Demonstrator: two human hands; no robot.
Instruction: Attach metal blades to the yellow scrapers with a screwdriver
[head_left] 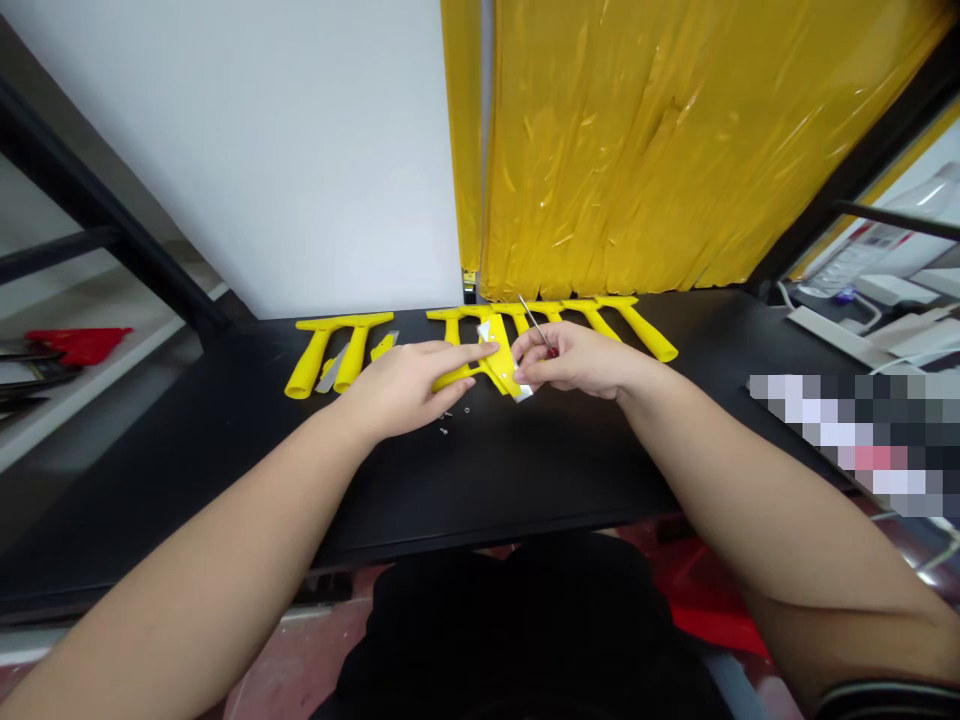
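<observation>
Black table (pixel 525 480) lies under scraper (pixel 499 358), bottle label (pixel 879 238) blurred.

Yellow plastic scraper (pixel 502 352) over the black counter (pixel 540 480), slanted head, left-pointing handle (pixel 453 376), silvery blade (pixel 525 394) visible at both head ends, slim screwdriver (pixel 533 319) just beside, metal shaft tilted up-left.

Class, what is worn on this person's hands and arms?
The left hand and right hand wear no gloves; the left forearm and right forearm are bare too. Below the right forearm, at the bottom edge, a pale-lined dark band shows, possibly a sleeve hem.
</observation>
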